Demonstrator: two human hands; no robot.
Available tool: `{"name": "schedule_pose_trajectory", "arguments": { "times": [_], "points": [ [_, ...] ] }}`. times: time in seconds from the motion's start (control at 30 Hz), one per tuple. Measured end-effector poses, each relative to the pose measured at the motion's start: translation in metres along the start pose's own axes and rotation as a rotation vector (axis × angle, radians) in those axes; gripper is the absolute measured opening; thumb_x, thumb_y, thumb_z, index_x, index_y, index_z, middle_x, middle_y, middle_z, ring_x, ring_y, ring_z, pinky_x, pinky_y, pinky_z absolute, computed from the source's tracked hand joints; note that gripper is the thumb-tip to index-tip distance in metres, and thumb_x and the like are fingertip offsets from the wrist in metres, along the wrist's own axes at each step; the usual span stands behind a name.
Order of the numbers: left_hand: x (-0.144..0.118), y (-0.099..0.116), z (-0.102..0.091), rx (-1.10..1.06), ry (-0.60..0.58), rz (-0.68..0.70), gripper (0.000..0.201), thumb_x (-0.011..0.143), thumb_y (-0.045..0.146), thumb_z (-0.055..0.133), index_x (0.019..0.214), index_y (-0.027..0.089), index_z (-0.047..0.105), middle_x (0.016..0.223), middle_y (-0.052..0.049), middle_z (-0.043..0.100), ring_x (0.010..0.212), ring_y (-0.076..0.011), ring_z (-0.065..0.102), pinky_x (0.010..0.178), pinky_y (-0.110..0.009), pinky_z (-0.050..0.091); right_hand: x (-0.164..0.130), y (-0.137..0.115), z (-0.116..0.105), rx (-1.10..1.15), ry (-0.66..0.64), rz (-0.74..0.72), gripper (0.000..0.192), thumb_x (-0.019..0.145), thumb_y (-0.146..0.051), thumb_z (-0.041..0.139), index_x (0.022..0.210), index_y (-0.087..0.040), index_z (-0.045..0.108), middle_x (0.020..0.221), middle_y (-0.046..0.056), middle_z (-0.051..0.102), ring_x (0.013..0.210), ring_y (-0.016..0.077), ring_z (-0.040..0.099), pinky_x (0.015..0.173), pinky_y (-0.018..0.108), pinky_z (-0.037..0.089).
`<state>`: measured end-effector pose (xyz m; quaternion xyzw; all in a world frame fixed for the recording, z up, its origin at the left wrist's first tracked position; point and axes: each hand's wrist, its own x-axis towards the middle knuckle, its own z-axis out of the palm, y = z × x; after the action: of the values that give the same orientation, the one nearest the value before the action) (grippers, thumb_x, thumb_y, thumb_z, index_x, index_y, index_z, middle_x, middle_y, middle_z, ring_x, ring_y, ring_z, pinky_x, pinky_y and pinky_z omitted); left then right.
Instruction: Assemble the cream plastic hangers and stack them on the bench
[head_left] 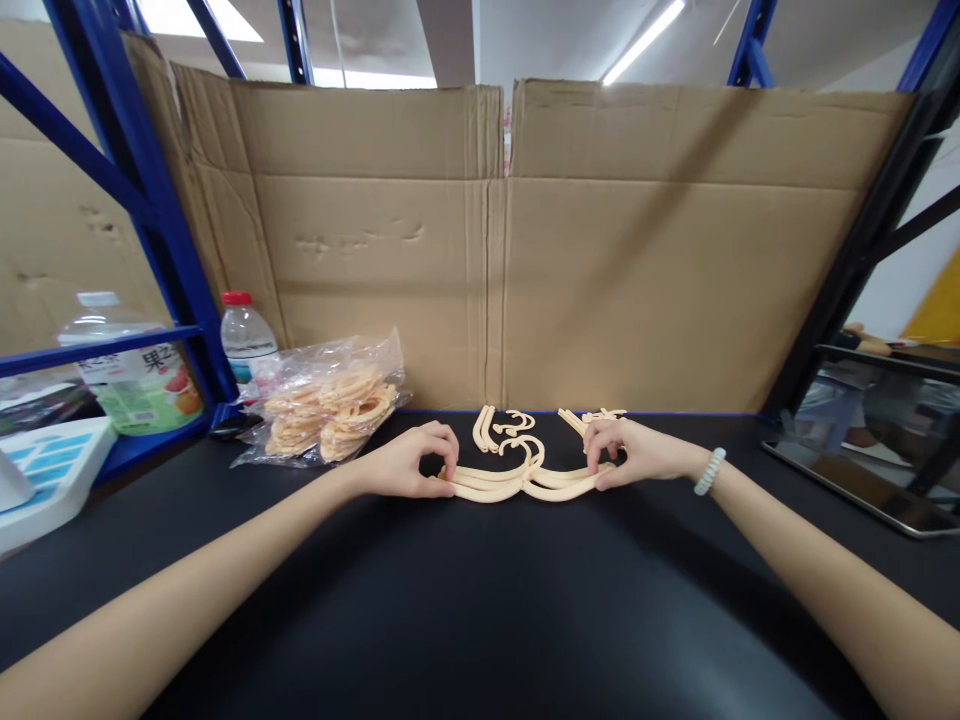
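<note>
Head view, centre: one spread of slim, smooth, cream-coloured curved strips (487, 492), lying low over a matte black bench (510, 610); two sets of bowed lengths meet in the middle, where hooked ends curl away from the person.

Left hand (412, 462): bare; thumb and fingers pinching the left end of the strips.

Right hand (634, 455): bare, a pale beaded bracelet (709, 472) at the wrist; thumb and fingers pinching the right end.

Beyond the spread: a small group of short, bent cream lengths (484, 430); beside it, small cream hooked pieces (517, 423); behind the right hand, further cream pieces (574, 420) (partly hidden from me, so their number I cannot tell).

Left rear: one clear, crinkled plastic bag (364, 405) of cream pieces, some ring-shaped; just behind it, a clear bottle with a red cap (246, 335). Farther left, a large white-capped bottle with a fruit-printed label (142, 385), by a blue metal frame (161, 215).

Back: two upright brown cardboard panels (690, 260), side by side, a narrow gap showing at the top.
</note>
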<state>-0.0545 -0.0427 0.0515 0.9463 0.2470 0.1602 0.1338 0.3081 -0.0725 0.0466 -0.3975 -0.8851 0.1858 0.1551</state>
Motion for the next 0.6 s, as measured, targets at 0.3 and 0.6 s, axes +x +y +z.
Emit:
{"name": "schedule_pose_trajectory", "arguments": {
  "times": [0.3, 0.6],
  "points": [
    [0.005, 0.03, 0.025, 0.167, 0.154, -0.023, 0.012, 0.073, 0.015, 0.055, 0.084, 0.019, 0.051, 0.09, -0.002, 0.054, 0.088, -0.0193, 0.05, 0.08, -0.031, 0.04, 0.002, -0.017, 0.008, -0.077, -0.003, -0.017, 0.022, 0.072, -0.036, 0.073, 0.087, -0.02, 0.068, 0.098, 0.004, 0.055, 0.094, 0.0204, 0.054, 0.087, 0.034, 0.042],
    [0.006, 0.066, 0.054, 0.311, 0.142, 0.128, 0.006, 0.084, 0.017, 0.048, 0.088, 0.02, 0.052, 0.093, -0.004, 0.059, 0.092, -0.0206, 0.052, 0.09, -0.039, 0.034, 0.014, -0.047, 0.037, -0.086, 0.06, -0.13, 0.018, 0.073, -0.034, 0.076, 0.077, -0.019, 0.065, 0.087, 0.002, 0.056, 0.087, 0.0181, 0.053, 0.077, 0.029, 0.042]
  ]
}}
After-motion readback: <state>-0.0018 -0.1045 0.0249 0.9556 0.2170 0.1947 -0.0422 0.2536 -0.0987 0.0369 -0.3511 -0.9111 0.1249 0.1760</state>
